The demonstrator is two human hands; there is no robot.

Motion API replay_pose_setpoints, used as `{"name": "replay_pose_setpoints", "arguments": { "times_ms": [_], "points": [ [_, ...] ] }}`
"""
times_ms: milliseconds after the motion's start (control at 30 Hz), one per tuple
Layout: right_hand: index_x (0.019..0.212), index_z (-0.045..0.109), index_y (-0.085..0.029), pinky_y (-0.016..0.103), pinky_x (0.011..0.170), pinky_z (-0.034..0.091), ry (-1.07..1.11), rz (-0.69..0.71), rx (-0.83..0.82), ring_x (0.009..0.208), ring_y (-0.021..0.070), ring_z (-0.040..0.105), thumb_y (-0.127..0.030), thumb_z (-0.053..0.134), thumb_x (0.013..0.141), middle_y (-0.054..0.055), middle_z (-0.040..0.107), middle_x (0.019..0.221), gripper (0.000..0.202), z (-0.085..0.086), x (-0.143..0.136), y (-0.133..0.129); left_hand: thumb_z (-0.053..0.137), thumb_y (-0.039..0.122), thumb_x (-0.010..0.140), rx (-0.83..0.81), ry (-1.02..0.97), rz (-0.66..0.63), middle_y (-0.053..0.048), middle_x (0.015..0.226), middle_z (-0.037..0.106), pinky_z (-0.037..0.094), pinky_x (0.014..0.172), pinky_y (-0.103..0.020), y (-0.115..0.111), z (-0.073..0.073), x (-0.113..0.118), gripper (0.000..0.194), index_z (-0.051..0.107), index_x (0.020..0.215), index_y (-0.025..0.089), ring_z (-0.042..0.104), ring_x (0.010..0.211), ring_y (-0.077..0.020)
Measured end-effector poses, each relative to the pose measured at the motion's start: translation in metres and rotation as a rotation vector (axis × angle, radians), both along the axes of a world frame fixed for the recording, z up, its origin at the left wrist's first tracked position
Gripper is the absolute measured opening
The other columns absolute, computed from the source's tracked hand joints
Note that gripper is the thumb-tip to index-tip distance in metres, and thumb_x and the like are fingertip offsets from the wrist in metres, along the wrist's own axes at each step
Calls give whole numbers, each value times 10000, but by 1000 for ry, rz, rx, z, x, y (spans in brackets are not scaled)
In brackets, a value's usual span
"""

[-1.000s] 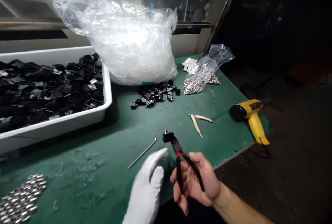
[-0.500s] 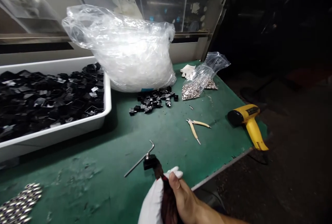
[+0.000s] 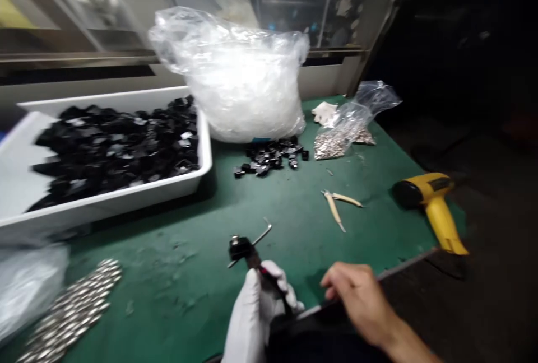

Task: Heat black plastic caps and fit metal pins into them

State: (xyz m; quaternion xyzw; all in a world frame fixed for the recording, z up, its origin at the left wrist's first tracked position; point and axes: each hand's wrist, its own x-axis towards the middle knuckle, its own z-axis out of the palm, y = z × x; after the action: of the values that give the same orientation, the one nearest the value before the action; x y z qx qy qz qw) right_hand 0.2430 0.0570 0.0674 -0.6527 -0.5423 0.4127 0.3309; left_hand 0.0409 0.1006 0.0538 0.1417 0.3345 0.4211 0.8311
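My left hand (image 3: 256, 312), in a white glove, is closed around a dark strip (image 3: 269, 282) at the front of the bench. From the strip's far end sticks out a black block (image 3: 240, 247) with a small metal piece on top. Behind and partly under that block lies a bent hex key (image 3: 263, 233) on the bench. My bare right hand (image 3: 357, 298) is apart from the left, over the bench's front edge, its fingers curled in. Whether anything is inside them is hidden.
A white tray (image 3: 204, 144) of black plastic parts stands left, a plump clear bag (image 3: 247, 83) behind. Several black pieces (image 3: 271, 156), small bags of metal parts (image 3: 332, 143), cutters (image 3: 334, 212) and a yellow heat gun (image 3: 439, 206) lie right. Shiny metal pieces (image 3: 75, 312) lie front left.
My right hand has left the left hand and moved right. The black block has tilted and shifted, and now covers part of the hex key. The whole view has swung left.
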Motion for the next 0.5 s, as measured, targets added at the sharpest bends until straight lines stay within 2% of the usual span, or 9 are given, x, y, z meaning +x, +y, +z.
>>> {"name": "replay_pose_setpoints", "arguments": {
  "times_ms": [100, 200, 333, 500],
  "points": [
    [815, 749, -218, 256, 707, 496, -167, -229, 89, 705, 175, 703, -491, 600, 950, 12, 750, 735, 339, -13, 34, 3, 529, 629, 925, 44, 131, 28, -10, 734, 580, 476, 512, -256, -5, 1, -9, 443, 582, 913, 189, 556, 550, -128],
    [860, 756, -241, 251, 734, 522, -239, -366, 140, 738, 183, 726, -491, 660, 910, 4, 768, 781, 273, -20, 60, 8, 422, 588, 989, 91, 351, 38, -29, 777, 605, 434, 550, -250, -10, 7, -16, 440, 588, 953, 182, 526, 579, -116],
    [948, 754, -259, 274, 740, 523, -398, -431, 232, 767, 196, 724, -489, 669, 899, 10, 774, 844, 250, -16, 73, 16, 408, 553, 1009, 180, 595, -26, -25, 825, 621, 417, 624, -250, -11, 17, -24, 409, 593, 959, 191, 500, 632, -109],
    [1059, 735, -268, 321, 697, 519, -619, -470, 332, 749, 210, 706, -474, 670, 888, 35, 763, 1043, 276, -6, 89, 30, 438, 591, 983, 244, 766, -29, -21, 810, 631, 411, 613, -244, -8, 16, -35, 430, 593, 962, 191, 492, 627, -113]
  ]
}}
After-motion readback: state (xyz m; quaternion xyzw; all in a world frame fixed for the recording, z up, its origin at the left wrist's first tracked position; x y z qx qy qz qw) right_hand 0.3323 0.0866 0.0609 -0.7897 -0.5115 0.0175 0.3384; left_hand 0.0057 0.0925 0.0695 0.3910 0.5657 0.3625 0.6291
